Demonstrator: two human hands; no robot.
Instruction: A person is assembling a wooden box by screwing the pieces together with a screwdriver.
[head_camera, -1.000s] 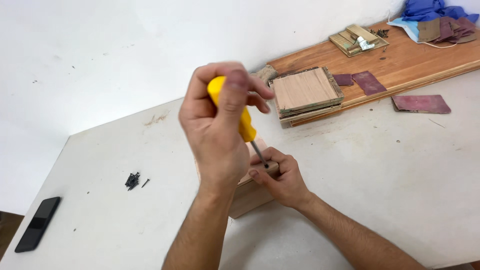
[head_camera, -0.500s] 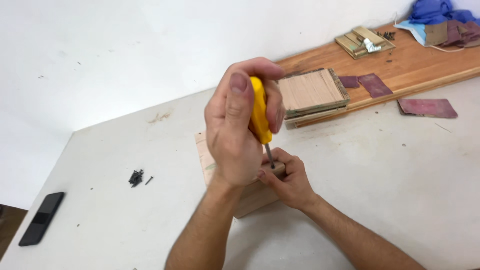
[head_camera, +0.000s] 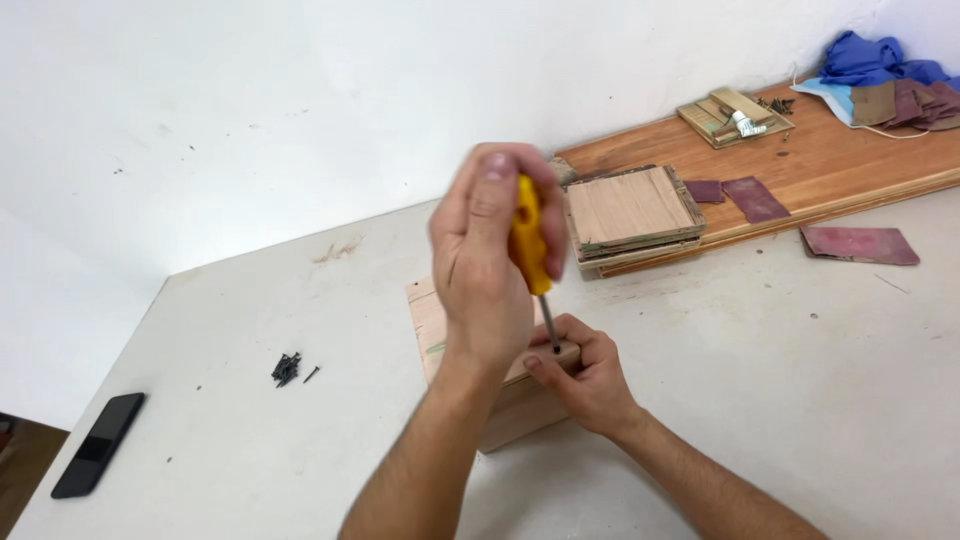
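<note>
Head view shows the left hand (head_camera: 487, 262) wrapped tight around the yellow handle of a screwdriver (head_camera: 530, 250), now held almost upright where half a second ago it leaned more, with the tip planted on the top edge of the wooden block (head_camera: 510, 405) at the table's (head_camera: 250, 470) centre, which suggests the screw is being driven straight down. At 4 o'clock from that fist the right hand (head_camera: 590, 375) lies low against the block, fingers pinching together around the shaft tip, wrist flat, forearm running off to 5 o'clock. Loose screws (head_camera: 287, 368) lie at 9 o'clock, a phone (head_camera: 98, 444) farther out, a stack of wooden tiles (head_camera: 632, 215) at 1 o'clock.
</note>
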